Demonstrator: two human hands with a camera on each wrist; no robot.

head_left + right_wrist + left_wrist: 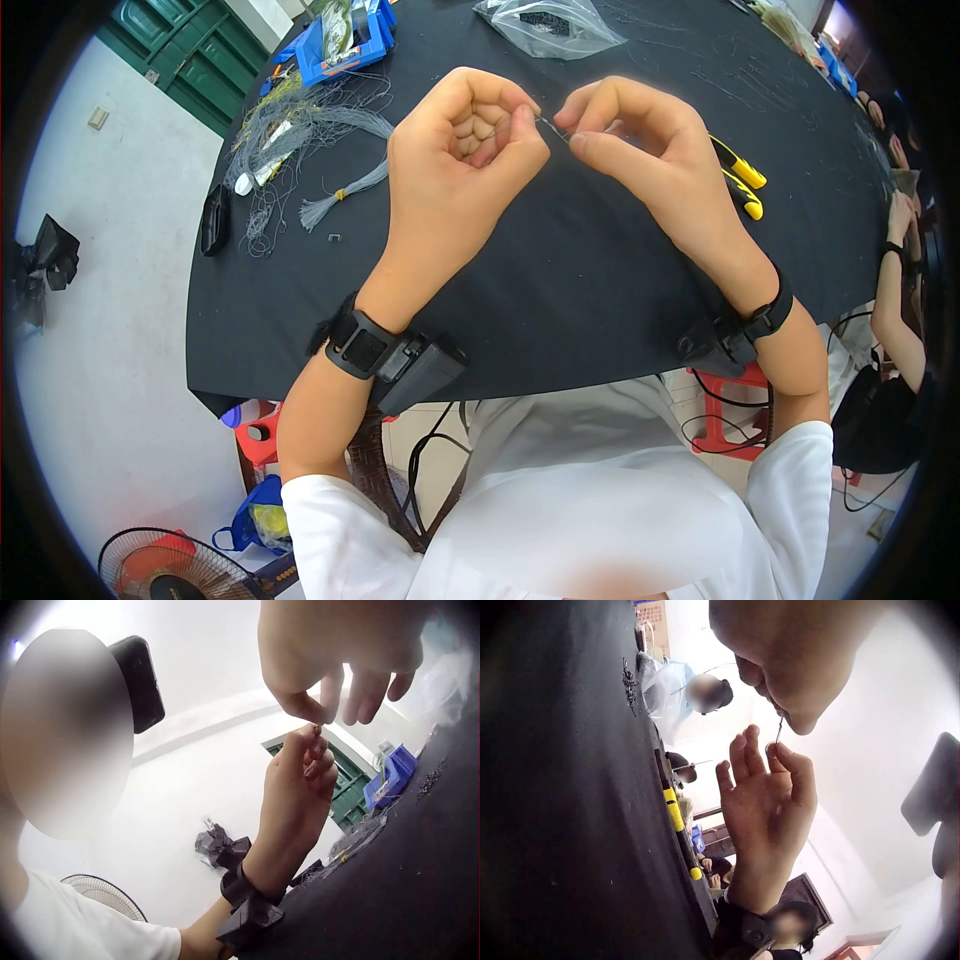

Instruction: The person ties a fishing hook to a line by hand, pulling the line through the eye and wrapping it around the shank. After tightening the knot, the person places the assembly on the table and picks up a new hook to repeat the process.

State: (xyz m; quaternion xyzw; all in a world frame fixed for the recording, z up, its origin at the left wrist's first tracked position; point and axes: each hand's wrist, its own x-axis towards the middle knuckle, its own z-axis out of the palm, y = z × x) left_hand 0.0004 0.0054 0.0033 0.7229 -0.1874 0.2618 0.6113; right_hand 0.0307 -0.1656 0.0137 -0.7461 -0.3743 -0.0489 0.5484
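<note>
Both hands are raised over the black table, fingertips close together. A short, thin, wire-like piece point(779, 730) stretches between them; its exact kind is too small to tell. My left hand point(445, 150) pinches one end between thumb and forefinger, the other fingers curled into the palm. At the opposite end, the right hand point(650, 145) pinches it with thumb and forefinger. In the left wrist view, the right hand's other fingers point(739, 754) stand loosely raised. The right wrist view shows the left hand point(296, 787) meeting the right hand point(337, 660) at the fingertips.
Left on the table lie tangled grey strands point(265, 150) and a bundle tied with a yellow band point(340, 195). A blue bin point(345, 55) and a clear plastic bag point(550, 28) holding small dark pieces stand behind. Yellow-and-black handles point(742, 170) show beyond the right hand.
</note>
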